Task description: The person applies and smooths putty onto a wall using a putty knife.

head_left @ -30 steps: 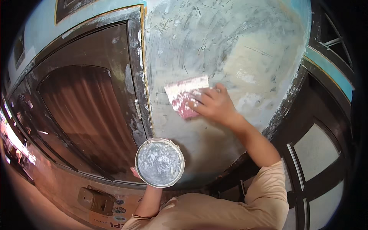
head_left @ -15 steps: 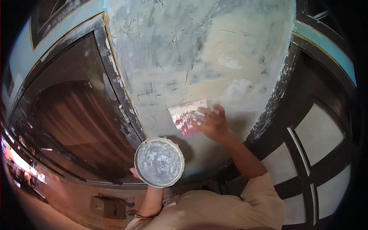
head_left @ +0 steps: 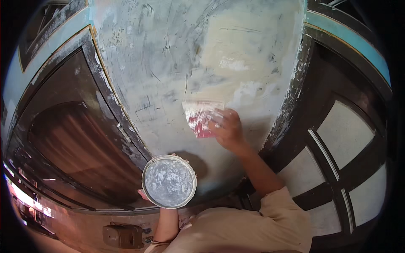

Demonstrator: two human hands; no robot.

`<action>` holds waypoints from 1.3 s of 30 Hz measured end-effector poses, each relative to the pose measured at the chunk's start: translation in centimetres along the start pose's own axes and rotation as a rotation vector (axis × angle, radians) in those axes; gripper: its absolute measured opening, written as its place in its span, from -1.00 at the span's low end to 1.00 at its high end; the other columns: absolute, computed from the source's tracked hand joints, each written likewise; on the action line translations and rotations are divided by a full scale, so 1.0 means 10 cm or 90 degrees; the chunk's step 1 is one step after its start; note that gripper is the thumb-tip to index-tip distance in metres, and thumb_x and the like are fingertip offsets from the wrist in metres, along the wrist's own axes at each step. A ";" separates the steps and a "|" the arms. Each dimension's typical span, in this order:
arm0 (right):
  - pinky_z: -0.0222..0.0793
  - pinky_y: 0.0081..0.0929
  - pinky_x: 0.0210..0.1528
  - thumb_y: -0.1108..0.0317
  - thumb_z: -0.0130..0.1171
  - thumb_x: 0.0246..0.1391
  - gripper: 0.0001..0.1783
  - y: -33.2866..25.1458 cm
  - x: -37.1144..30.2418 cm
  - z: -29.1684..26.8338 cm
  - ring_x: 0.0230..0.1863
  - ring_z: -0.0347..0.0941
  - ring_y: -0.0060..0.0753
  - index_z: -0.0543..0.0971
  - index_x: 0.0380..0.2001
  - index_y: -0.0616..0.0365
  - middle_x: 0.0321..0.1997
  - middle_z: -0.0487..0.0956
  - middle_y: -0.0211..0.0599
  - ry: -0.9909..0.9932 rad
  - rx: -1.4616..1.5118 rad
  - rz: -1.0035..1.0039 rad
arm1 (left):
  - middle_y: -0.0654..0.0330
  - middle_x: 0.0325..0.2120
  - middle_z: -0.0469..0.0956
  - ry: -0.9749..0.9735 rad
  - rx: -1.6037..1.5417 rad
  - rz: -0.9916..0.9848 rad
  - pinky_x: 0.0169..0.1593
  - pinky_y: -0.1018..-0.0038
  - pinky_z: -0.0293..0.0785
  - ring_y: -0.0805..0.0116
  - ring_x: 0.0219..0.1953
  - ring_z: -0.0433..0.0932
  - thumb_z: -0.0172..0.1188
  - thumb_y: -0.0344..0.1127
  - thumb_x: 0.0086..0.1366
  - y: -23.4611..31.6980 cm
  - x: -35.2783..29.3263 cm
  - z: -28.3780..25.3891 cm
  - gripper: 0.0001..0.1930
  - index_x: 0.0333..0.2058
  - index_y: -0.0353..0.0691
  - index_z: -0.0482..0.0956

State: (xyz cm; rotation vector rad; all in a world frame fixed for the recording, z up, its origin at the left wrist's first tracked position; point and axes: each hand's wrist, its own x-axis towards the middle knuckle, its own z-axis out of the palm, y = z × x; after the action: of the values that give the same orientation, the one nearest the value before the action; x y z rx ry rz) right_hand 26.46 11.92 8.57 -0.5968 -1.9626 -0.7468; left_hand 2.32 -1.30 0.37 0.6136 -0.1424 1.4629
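Observation:
My right hand (head_left: 230,130) grips a pink putty spreader (head_left: 203,119) smeared with white putty. The spreader's wide edge lies up against the patchy wall (head_left: 168,92), near its middle. Lower down and to the left, my left hand (head_left: 143,194) holds up a round putty tub or lid (head_left: 169,182), its pale rim crusted and its grey inside streaked with white. That hand is mostly hidden beneath it; a few fingertips show at the rim. Whitish filled patches (head_left: 234,64) and dark scratches mark the wall above the spreader.
A dark wooden door with an oval, curtain-like brown panel (head_left: 84,147) stands to the left, its frame chipped. To the right is a dark door with pale panels (head_left: 346,134). A brown stool (head_left: 122,235) sits on the floor at lower left.
My right hand and the spreader have moved slightly up and left in the picture. The tub has shifted a little left and down. The whole view has also shifted, with the wall moving left.

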 end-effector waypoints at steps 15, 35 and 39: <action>0.31 -0.08 0.21 0.52 0.15 -0.01 -0.59 0.13 -0.61 0.07 0.08 0.45 -0.05 0.54 -0.02 0.10 -0.03 0.56 -0.17 0.008 0.126 0.115 | -0.09 0.35 0.05 0.000 0.019 0.004 0.15 -0.51 0.16 -0.36 0.33 0.08 0.17 0.64 -0.18 -0.45 0.43 -0.12 0.24 0.37 -0.03 0.07; 0.29 -0.14 0.19 0.42 0.00 0.23 -0.71 1.53 -1.04 -0.52 0.11 0.43 0.05 0.54 -0.05 0.36 0.04 0.54 0.06 0.098 -0.084 0.588 | -0.12 0.36 0.03 -0.040 -0.006 -0.071 0.17 -0.46 0.19 -0.36 0.34 0.07 0.13 0.66 -0.16 -1.37 0.92 0.03 0.23 0.36 -0.07 0.10; 0.28 -0.14 0.25 0.52 0.08 0.03 -0.59 1.18 -1.09 -0.63 0.18 0.41 0.07 0.58 0.01 0.19 0.14 0.52 -0.01 0.022 0.070 0.321 | -0.11 0.36 0.02 -0.042 -0.009 -0.089 0.18 -0.45 0.20 -0.36 0.34 0.06 0.13 0.66 -0.17 -1.65 1.06 0.14 0.23 0.36 -0.06 0.10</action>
State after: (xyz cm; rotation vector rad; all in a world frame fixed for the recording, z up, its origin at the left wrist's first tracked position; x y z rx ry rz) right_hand 43.05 14.53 4.55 -0.9551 -1.7043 -0.3302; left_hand 19.84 7.62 1.35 0.6480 -0.1570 1.3061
